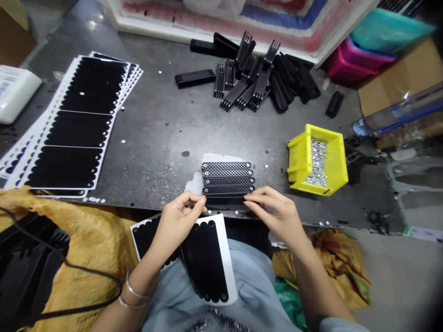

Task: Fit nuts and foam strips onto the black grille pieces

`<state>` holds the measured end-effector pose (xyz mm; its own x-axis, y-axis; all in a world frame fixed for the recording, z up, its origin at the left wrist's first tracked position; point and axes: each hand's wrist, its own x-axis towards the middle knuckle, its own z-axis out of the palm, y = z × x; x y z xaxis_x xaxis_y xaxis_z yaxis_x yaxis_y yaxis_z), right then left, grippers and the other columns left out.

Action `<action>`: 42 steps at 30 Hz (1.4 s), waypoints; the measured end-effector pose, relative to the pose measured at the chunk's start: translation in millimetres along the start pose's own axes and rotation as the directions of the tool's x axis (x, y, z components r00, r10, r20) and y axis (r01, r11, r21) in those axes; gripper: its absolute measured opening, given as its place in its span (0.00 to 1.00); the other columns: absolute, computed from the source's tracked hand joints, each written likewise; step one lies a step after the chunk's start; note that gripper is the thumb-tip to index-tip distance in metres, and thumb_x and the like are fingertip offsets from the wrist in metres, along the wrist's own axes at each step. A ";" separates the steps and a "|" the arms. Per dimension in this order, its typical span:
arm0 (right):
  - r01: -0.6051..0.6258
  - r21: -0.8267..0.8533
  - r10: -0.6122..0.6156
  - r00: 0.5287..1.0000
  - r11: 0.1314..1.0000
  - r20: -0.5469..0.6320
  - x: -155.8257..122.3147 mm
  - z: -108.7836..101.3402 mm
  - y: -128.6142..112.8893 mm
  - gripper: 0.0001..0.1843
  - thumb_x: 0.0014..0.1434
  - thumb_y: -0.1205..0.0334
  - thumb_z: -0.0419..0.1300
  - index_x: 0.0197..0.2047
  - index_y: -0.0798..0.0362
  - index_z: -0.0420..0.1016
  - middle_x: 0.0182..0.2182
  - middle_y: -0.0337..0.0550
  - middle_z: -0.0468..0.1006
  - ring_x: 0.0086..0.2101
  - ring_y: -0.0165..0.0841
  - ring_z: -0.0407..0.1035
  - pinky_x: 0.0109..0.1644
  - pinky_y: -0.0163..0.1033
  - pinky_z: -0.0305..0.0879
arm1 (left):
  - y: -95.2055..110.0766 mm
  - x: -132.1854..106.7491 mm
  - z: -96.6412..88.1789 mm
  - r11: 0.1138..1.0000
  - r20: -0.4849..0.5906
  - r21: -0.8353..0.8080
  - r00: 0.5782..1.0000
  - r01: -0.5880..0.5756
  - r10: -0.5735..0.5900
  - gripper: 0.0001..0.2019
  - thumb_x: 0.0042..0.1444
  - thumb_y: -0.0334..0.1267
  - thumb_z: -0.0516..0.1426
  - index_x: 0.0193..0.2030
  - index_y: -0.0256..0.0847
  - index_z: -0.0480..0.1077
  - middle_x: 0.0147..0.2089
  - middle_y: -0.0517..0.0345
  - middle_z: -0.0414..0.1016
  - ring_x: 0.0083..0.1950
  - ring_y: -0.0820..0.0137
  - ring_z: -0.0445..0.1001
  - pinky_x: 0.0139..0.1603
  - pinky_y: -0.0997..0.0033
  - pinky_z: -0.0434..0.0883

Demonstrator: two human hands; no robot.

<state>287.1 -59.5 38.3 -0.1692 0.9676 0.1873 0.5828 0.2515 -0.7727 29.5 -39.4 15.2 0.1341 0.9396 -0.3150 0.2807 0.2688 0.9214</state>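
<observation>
Head — blk strip point(226, 201) ends under hands point(180, 216) point(277, 214)

Lighting: bright, even, from overhead. A soft sheen lies across the dark grey metal worktable point(155, 124), with small glare spots at its far left.
Shadows: short and faint beside the yellow plastic bin of silver screws point(301, 157).
Focus: sharp at centre; the left hand point(180, 214) and right hand point(277, 212), pinching the flat black strip point(224, 201), show crisply.
Edges: wide-lens bending. The clear plastic tube with blue stripe point(398, 113) is smeared, and the lower right corner is darkened.

Yellow bin point(300, 157), black mesh-patterned strips point(227, 177)
</observation>
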 end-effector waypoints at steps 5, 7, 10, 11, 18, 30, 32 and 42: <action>0.010 0.072 -0.010 1.000 0.997 0.000 0.3 -3.3 14.7 0.09 0.69 0.63 0.61 0.47 0.47 0.84 0.38 0.43 0.80 0.38 0.33 0.76 0.42 0.40 0.75 | 1.0 2.4 -2.9 0.999 -0.006 0.031 1.000 0.007 -0.007 0.15 0.62 0.50 0.63 0.36 0.39 0.76 0.31 0.58 0.81 0.22 0.77 0.69 0.22 0.79 0.61; 0.047 0.038 -0.048 0.999 0.998 0.009 0.2 -2.1 15.8 0.09 0.69 0.63 0.62 0.47 0.47 0.84 0.38 0.43 0.78 0.37 0.33 0.75 0.42 0.40 0.75 | 2.3 2.5 -3.7 0.999 0.000 0.041 1.000 -0.003 0.003 0.15 0.62 0.50 0.63 0.35 0.38 0.76 0.31 0.57 0.81 0.26 0.75 0.72 0.25 0.78 0.65; 0.050 -0.075 -0.060 0.988 0.996 -0.144 -8.1 1.9 6.4 0.11 0.68 0.64 0.63 0.51 0.45 0.83 0.40 0.45 0.74 0.38 0.35 0.72 0.43 0.43 0.75 | 5.0 -3.1 -0.3 0.999 -0.024 0.013 0.999 -0.035 0.035 0.13 0.64 0.49 0.62 0.42 0.40 0.74 0.27 0.63 0.75 0.26 0.76 0.71 0.27 0.80 0.65; 0.033 -0.068 -0.046 0.981 0.997 -0.188 -12.9 4.2 0.1 0.13 0.67 0.64 0.64 0.53 0.45 0.82 0.43 0.46 0.74 0.40 0.36 0.72 0.45 0.45 0.76 | 6.6 -6.4 2.5 0.999 -0.048 -0.008 0.997 -0.054 0.054 0.12 0.64 0.48 0.62 0.45 0.41 0.72 0.24 0.67 0.70 0.24 0.77 0.68 0.24 0.81 0.62; -0.069 0.340 0.097 0.993 0.938 -0.067 -38.8 12.4 -36.0 0.15 0.67 0.64 0.65 0.56 0.42 0.79 0.45 0.42 0.82 0.44 0.34 0.77 0.48 0.40 0.76 | 39.0 -22.9 23.4 0.939 0.054 0.113 0.946 -0.324 0.320 0.10 0.69 0.44 0.58 0.52 0.44 0.73 0.29 0.64 0.76 0.27 0.75 0.72 0.30 0.77 0.67; 0.253 -0.280 -0.284 0.956 0.926 -0.073 -67.4 -29.3 -0.6 0.18 0.61 0.68 0.70 0.53 0.42 0.81 0.51 0.47 0.78 0.51 0.42 0.72 0.54 0.50 0.70 | 35.0 -14.3 67.8 0.661 0.266 0.330 0.738 -0.674 0.620 0.09 0.71 0.34 0.55 0.47 0.39 0.77 0.38 0.56 0.82 0.35 0.72 0.79 0.37 0.73 0.72; 0.171 -0.092 -0.177 0.982 0.981 -0.059 -75.1 -40.4 1.2 0.10 0.62 0.67 0.69 0.46 0.45 0.81 0.48 0.46 0.78 0.49 0.42 0.73 0.53 0.50 0.71 | 29.1 -10.8 76.8 0.542 0.199 0.475 0.685 -0.693 0.701 0.07 0.71 0.33 0.55 0.47 0.38 0.76 0.34 0.58 0.80 0.31 0.73 0.76 0.33 0.72 0.68; 0.042 0.011 -0.038 0.975 0.999 -0.217 -12.5 -15.6 -15.9 0.20 0.66 0.70 0.63 0.59 0.44 0.77 0.45 0.45 0.75 0.41 0.33 0.74 0.44 0.40 0.76 | 4.8 -9.0 53.0 0.496 -0.007 0.590 0.610 -0.637 0.792 0.11 0.69 0.36 0.59 0.56 0.41 0.72 0.47 0.52 0.81 0.48 0.65 0.78 0.51 0.63 0.69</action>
<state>292.3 -75.3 57.8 -0.0152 0.9389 0.3439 0.5664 0.2915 -0.7708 80.0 -57.9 10.4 0.2976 0.7878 0.5393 0.6148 -0.5903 0.5230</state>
